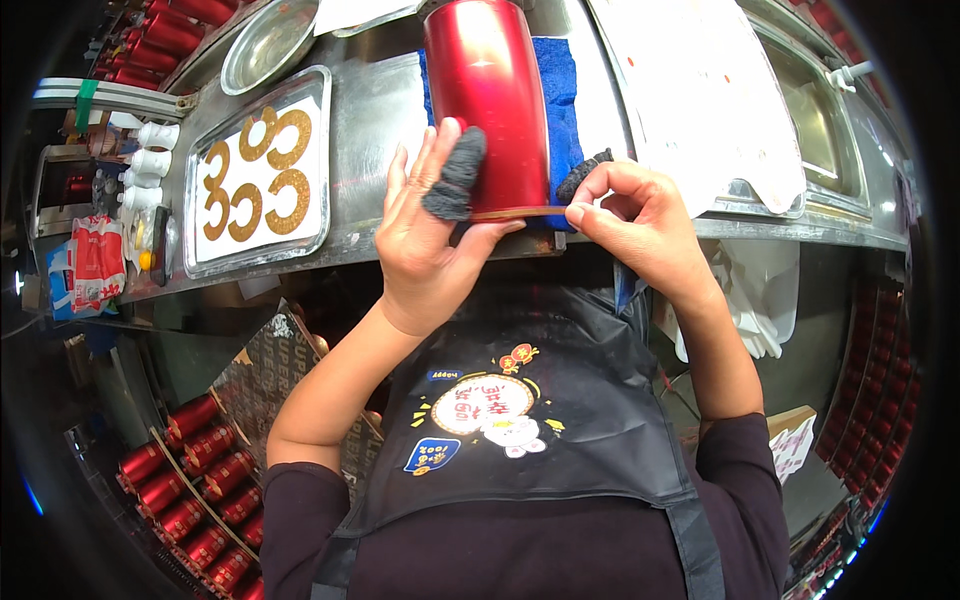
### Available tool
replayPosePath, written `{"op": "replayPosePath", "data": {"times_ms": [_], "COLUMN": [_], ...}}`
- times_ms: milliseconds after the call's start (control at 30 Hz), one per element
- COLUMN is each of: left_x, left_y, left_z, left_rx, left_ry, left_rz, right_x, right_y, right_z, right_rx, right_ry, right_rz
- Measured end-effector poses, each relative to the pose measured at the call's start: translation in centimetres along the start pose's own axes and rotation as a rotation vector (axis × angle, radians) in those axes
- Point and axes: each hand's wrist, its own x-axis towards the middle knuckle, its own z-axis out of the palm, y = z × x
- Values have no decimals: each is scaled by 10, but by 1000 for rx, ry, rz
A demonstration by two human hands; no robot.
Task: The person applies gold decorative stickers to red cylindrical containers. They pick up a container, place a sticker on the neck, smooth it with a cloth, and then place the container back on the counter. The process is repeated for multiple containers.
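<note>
A glossy red metal cylinder [487,105] lies on its side on a blue cloth [560,90], its near end toward me. A thin gold-brown strip [515,213] runs across that end. My left hand [430,225] is at the cylinder's left side with fingers stretched out, its thumb by the strip. Dark knitted covers sit on some fingers of both hands. The thumb and forefinger of my right hand [640,215] pinch together at the strip's right end. Whether the strip is loose or fixed to the rim cannot be made out.
To the left, a metal tray [322,170] holds a white sheet with several gold curved pieces [290,200]. A round metal bowl [268,45] stands behind it. White sheets [700,100] cover the right side by a metal basin [825,110]. Several red cylinders [205,480] are stacked lower left.
</note>
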Motion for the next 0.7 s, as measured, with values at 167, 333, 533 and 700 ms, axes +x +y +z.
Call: {"op": "replayPosePath", "data": {"times_ms": [167, 333, 533, 700], "left_x": [-33, -48, -38, -19], "left_y": [-6, -8, -5, 7], "left_z": [-18, -19, -16, -17], "left_rx": [-10, 41, 139, 224], "left_ry": [-67, -135, -145, -133], "left_rz": [-46, -26, 63, 165], "right_x": [-9, -13, -7, -3], "right_y": [-16, -22, -10, -4], "right_z": [3, 1, -4, -4], "right_rx": [113, 103, 21, -5], "right_ry": [-5, 12, 52, 36], "right_rz": [6, -44, -41, -48]}}
